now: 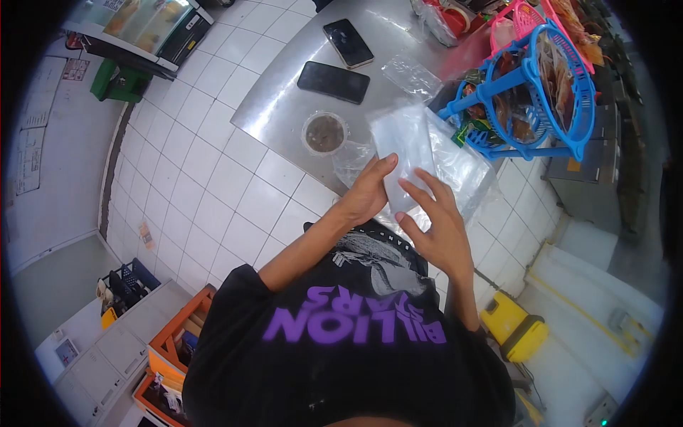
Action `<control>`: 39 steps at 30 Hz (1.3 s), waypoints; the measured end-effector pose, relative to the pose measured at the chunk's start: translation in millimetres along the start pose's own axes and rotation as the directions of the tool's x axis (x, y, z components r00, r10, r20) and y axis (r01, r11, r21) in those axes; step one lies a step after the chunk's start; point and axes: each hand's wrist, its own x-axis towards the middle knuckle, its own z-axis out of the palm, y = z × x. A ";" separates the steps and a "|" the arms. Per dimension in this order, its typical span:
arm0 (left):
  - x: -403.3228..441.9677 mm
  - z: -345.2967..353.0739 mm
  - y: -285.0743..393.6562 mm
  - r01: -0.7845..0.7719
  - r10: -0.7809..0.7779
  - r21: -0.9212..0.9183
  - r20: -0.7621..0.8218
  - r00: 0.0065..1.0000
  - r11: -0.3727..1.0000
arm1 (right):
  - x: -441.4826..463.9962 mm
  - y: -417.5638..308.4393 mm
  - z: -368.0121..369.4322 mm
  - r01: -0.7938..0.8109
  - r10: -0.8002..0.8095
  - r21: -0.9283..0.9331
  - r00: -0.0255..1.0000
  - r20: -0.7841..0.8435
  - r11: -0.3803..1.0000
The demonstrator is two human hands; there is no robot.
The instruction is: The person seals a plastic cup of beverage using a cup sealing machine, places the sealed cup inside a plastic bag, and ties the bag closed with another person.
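A stack of clear plastic bags (407, 142) lies between my hands, over the front edge of the metal table. My left hand (366, 191) holds its left side, thumb on top and the other fingers mostly hidden. On the right side, my right hand (435, 224) has its fingers spread, with fingertips at the plastic's surface. More clear plastic packaging (462, 171) sits beneath and to the right of the stack. Left of the bags stands a round clear container (324, 133) with dark contents.
Two phones, one upper (348, 43) and one lower (333, 82), lie on the metal table (274, 92). A blue tiered basket rack (530, 89) with packets stands at right, beside a pink basket (526, 20). A yellow case (514, 326) is at lower right.
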 end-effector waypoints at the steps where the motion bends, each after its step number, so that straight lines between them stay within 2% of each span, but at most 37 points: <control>1: -1.3 -4.5 -4.0 0.004 -0.004 0.003 -0.001 1.000 1.000 | -3.5 -3.7 -1.7 -0.067 0.068 -0.058 0.997 0.025 0.996; 2: -2.0 -12.9 -11.1 0.041 -0.040 -0.015 0.023 0.999 0.999 | -2.6 -1.1 -3.3 -0.076 0.077 -0.055 0.997 0.018 0.996; 4: -6.9 -10.1 -16.7 0.094 -0.092 -0.028 0.050 0.994 0.995 | 6.1 8.1 -6.9 -0.101 0.088 -0.041 0.967 -0.240 0.994; 5: -12.2 -5.4 -18.7 0.117 -0.117 -0.013 0.006 0.993 0.993 | 9.6 10.5 -5.7 -0.111 0.099 -0.035 0.964 -0.246 0.993; 7: -16.0 -1.3 -19.8 0.144 -0.144 0.010 -0.033 0.989 0.989 | 17.4 14.6 -1.0 0.060 -0.113 -0.187 0.950 -0.290 0.981; 10: -16.4 -1.6 -21.0 0.177 -0.176 0.011 -0.059 0.983 0.984 | 16.5 28.5 11.0 0.083 -0.154 -0.227 0.935 -0.319 0.970; 12: -15.6 -2.4 -17.9 0.142 -0.138 0.064 -0.060 0.989 0.988 | 15.0 35.1 14.0 0.104 -0.180 -0.230 0.923 -0.340 0.968; 14: -16.4 0.7 -15.7 0.139 -0.132 0.077 -0.092 0.987 0.987 | 11.4 37.7 13.6 0.051 -0.143 -0.246 0.916 -0.374 0.968; 17: -16.5 -1.0 -17.7 0.149 -0.137 0.115 -0.104 0.985 0.982 | 12.0 36.2 8.3 0.115 -0.211 -0.293 0.923 -0.321 0.949; 21: -16.1 -2.6 -24.6 0.135 -0.123 0.142 -0.089 0.988 0.981 | 15.9 34.3 13.1 0.093 -0.186 -0.281 0.927 -0.327 0.955; 23: -17.3 -1.9 -23.8 0.136 -0.122 0.164 -0.091 0.988 0.977 | 18.0 41.7 20.4 0.089 -0.202 -0.271 0.883 -0.423 0.958; 31: -17.1 -3.0 -21.0 0.152 -0.132 0.186 -0.115 0.985 0.971 | 16.3 43.4 29.0 0.166 -0.276 -0.298 0.885 -0.376 0.940; 36: -16.3 -11.7 -23.6 0.147 -0.113 0.324 -0.121 0.986 0.935 | 15.0 46.8 36.0 0.158 -0.273 -0.297 0.876 -0.397 0.942; 37: -15.5 -10.9 -24.8 0.148 -0.114 0.324 -0.121 0.986 0.934 | 14.3 45.6 35.9 0.131 -0.217 -0.229 0.885 -0.411 0.965; 39: -13.3 -8.4 -28.2 -0.021 0.090 0.621 -0.079 0.993 0.783 | 12.5 43.6 33.1 0.104 -0.163 -0.161 0.893 -0.420 0.982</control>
